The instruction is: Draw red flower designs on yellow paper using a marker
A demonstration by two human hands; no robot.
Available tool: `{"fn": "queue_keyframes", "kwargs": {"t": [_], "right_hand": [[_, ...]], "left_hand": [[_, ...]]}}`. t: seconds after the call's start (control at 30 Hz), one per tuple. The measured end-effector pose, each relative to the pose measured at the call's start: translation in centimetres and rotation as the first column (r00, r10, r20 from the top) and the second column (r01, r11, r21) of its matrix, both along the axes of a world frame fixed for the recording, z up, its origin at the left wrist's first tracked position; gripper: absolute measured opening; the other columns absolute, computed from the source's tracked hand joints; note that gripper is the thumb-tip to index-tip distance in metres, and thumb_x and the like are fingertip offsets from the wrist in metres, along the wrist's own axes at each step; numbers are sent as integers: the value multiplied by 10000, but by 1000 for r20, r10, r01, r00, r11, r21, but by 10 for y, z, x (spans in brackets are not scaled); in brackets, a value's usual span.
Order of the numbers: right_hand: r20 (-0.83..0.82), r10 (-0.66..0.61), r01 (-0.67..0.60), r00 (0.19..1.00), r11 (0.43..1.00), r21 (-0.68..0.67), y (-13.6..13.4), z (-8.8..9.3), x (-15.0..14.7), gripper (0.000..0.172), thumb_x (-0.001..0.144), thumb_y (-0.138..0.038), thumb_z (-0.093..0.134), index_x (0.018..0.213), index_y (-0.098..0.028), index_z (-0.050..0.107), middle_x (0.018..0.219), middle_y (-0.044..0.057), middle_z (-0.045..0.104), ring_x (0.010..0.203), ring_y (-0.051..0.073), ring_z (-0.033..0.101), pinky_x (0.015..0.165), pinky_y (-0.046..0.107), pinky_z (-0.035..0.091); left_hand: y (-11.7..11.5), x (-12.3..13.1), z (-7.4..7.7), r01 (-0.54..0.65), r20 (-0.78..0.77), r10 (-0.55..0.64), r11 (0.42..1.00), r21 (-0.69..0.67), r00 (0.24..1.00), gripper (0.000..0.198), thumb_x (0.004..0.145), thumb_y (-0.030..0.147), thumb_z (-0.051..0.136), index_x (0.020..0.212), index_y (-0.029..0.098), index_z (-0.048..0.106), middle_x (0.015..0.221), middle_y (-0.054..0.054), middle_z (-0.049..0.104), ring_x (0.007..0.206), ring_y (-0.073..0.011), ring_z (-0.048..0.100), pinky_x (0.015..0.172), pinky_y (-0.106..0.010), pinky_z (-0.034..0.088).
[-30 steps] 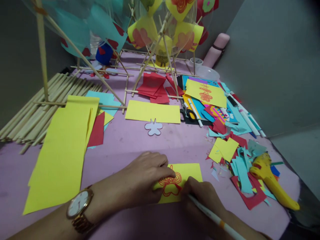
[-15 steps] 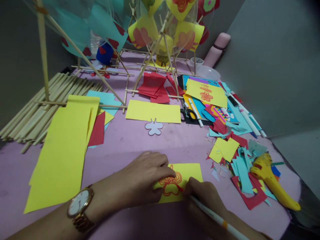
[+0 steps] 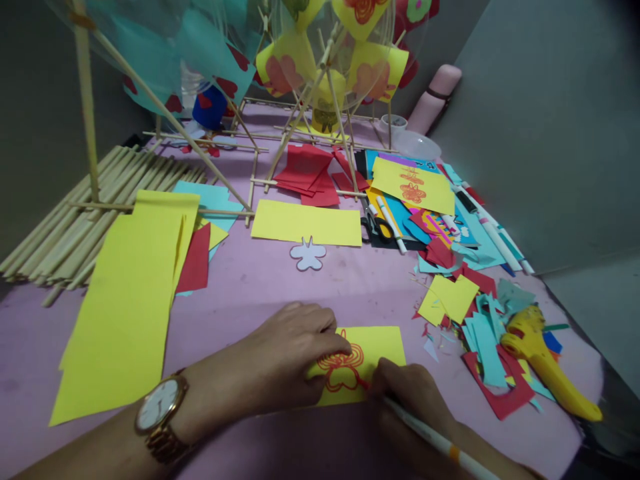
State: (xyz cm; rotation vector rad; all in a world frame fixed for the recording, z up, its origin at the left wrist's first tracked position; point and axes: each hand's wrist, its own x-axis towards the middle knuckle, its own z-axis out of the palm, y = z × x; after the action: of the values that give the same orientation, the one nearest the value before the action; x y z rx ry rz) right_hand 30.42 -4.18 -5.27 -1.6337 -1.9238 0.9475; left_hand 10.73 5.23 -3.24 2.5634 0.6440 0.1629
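Observation:
A small yellow paper (image 3: 387, 341) lies on the table near me, bearing a red-orange butterfly drawing (image 3: 345, 360). My left hand (image 3: 293, 357), with a watch (image 3: 159, 405) on its wrist, holds the paper's left side down, thumb and forefinger on either side of the drawing. My right hand (image 3: 407, 397) is closed round a white felt-tip marker (image 3: 425, 430) with an orange band. Its red-orange tip meets the paper at the drawing's lower right. Beyond the hands lie a pale butterfly cutout (image 3: 309, 255) and a yellow strip (image 3: 306, 222).
Yellow sheets (image 3: 117, 313) and wooden sticks (image 3: 95, 213) lie at left. Frames of sticks (image 3: 305, 110) stand at the back. Scissors (image 3: 377, 228), markers (image 3: 391, 223), paper scraps (image 3: 483, 347) and a yellow glue gun (image 3: 547, 363) are at right. A pink bottle (image 3: 435, 100) leans behind.
The marker's tip has shifted slightly downward at the butterfly's lower right. My left hand stays in place on the paper.

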Motion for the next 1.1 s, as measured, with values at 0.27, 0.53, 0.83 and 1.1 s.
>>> {"fn": "queue_keyframes", "kwargs": {"t": [0.27, 0.53, 0.83, 1.1], "right_hand": [[-13, 56, -56, 998, 998, 27, 1, 1, 2, 120, 648, -126, 404, 595, -230, 376, 455, -81, 401, 368, 83, 342, 387, 182, 247], [-21, 78, -77, 997, 997, 32, 0, 1, 2, 137, 667, -119, 377, 608, -236, 339, 460, -82, 371, 374, 90, 305, 389, 189, 239], [1, 102, -101, 995, 993, 68, 1, 0, 1, 135, 631, -104, 369, 597, -232, 340, 458, -80, 379, 370, 86, 315, 384, 184, 236], [-42, 105, -102, 994, 992, 79, 1, -4, 0, 134, 649, -107, 383, 619, -231, 342, 484, -88, 357, 391, 81, 293, 401, 188, 227]], "left_hand": [[0, 0, 1, 5, -6, -5, 999, -35, 1000, 259, 711, 121, 609, 936, 245, 575, 883, -4, 516, 802, -173, 475, 686, -281, 349], [0, -1, 2, 8, -5, -8, 999, -36, 1000, 274, 711, 126, 604, 957, 246, 582, 891, -11, 520, 815, -180, 479, 697, -285, 359], [1, -1, -1, 10, 0, -10, 999, -39, 1000, 287, 689, 100, 586, 937, 243, 570, 893, -4, 513, 809, -172, 465, 700, -284, 348], [1, -1, 1, 10, -2, -10, 998, -61, 1000, 354, 656, 76, 561, 965, 249, 573, 900, -1, 509, 815, -170, 460, 712, -288, 338]]}}
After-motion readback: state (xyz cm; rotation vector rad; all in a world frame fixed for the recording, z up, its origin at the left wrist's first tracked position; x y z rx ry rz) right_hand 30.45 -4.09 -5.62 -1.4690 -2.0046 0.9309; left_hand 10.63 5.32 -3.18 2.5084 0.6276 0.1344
